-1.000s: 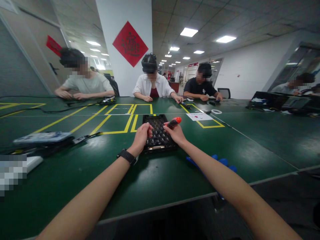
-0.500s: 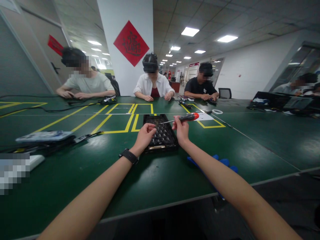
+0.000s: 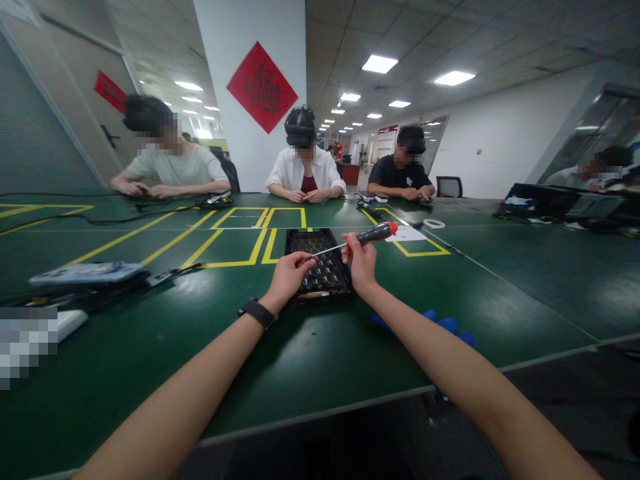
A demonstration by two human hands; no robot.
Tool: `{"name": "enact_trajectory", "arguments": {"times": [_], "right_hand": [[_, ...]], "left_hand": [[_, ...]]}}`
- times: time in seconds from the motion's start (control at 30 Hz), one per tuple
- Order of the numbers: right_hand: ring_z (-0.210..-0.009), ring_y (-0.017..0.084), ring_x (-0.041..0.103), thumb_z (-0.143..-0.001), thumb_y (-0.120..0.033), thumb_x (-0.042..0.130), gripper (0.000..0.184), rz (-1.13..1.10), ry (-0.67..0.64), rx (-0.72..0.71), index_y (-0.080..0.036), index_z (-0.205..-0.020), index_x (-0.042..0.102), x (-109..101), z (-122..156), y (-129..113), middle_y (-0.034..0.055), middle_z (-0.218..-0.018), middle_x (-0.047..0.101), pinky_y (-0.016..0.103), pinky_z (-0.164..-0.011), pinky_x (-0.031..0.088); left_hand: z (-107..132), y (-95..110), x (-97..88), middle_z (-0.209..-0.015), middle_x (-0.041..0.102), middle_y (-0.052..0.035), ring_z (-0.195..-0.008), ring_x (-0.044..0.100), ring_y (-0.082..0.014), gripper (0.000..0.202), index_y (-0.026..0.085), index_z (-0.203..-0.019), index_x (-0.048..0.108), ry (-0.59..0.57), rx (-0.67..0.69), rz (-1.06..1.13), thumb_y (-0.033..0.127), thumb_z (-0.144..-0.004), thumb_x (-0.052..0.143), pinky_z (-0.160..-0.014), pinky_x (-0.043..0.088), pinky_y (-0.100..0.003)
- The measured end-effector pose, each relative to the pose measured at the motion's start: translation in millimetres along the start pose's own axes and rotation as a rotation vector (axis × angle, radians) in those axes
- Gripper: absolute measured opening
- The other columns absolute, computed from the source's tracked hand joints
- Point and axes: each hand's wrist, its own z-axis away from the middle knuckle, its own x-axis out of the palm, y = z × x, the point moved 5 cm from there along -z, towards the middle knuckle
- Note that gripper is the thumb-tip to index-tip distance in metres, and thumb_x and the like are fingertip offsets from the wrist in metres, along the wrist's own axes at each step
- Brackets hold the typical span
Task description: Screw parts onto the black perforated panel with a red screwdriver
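My right hand (image 3: 361,261) grips a screwdriver (image 3: 367,236) with a black and red handle, held nearly level with its thin shaft pointing left. My left hand (image 3: 290,274) is closed in a pinch at the shaft's tip; what sits between the fingers is too small to make out. Both hands hover over a black tray-like device (image 3: 319,264) lying flat on the green table (image 3: 320,360). A black watch (image 3: 257,312) is on my left wrist.
Blue gloves (image 3: 447,327) lie under my right forearm. A flat blue-grey item (image 3: 85,273) and cables sit at the left. Yellow tape lines (image 3: 235,243), a white paper (image 3: 407,233) and a tape roll (image 3: 433,223) lie beyond. Three people sit across the table, another at far right.
My right hand lifted the screwdriver off the device and turned it level, tip to the left. My left hand rose to pinch at the tip.
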Motion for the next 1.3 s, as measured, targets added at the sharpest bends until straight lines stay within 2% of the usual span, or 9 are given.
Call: {"name": "enact_trajectory", "arguments": {"times": [0.17,0.43,1.03,1.3], "right_hand": [[-0.041,0.005,0.04,-0.079,-0.046,0.051,0.032,0.004,-0.004,-0.023,-0.016,-0.083,0.058,-1,0,0,-0.0051,-0.053,0.046,0.019,-0.042,0.032],[-0.041,0.005,0.039,-0.078,-0.048,0.051,0.033,0.036,0.035,-0.033,-0.016,-0.082,0.058,-2,1,0,-0.0049,-0.053,0.046,0.019,-0.041,0.03],[-0.038,0.005,0.038,-0.079,-0.048,0.049,0.031,-0.007,0.095,-0.051,-0.018,-0.084,0.052,-4,5,-3,-0.0056,-0.053,0.046,0.019,-0.038,0.031],[-0.038,0.005,0.038,-0.08,-0.048,0.049,0.03,0.057,0.04,-0.084,-0.019,-0.084,0.052,0,9,-9,-0.0058,-0.052,0.046,0.019,-0.039,0.031]], "left_hand": [[1,-1,7.6,-0.075,0.069,-0.007,-0.058,0.055,-0.0116,0.035,0.012,-0.094,0.066,-0.113,-0.093,0.194,0.038,-0.071,0.062,-0.06,0.042,-0.024],[5,15,9.8,-0.088,0.069,-0.0088,-0.069,0.056,-0.0127,0.041,0.012,-0.111,0.06,-0.269,-0.073,0.238,0.031,-0.075,0.057,-0.068,0.044,-0.026],[0,2,7.4,-0.079,0.07,-0.0085,-0.062,0.056,-0.0112,0.03,0.011,-0.094,0.064,-0.172,-0.14,0.282,0.031,-0.072,0.06,-0.062,0.042,-0.024],[1,3,7.2,-0.078,0.07,-0.0087,-0.061,0.057,-0.0113,0.028,0.011,-0.095,0.065,-0.152,-0.179,0.262,0.026,-0.072,0.057,-0.058,0.042,-0.023]]}}
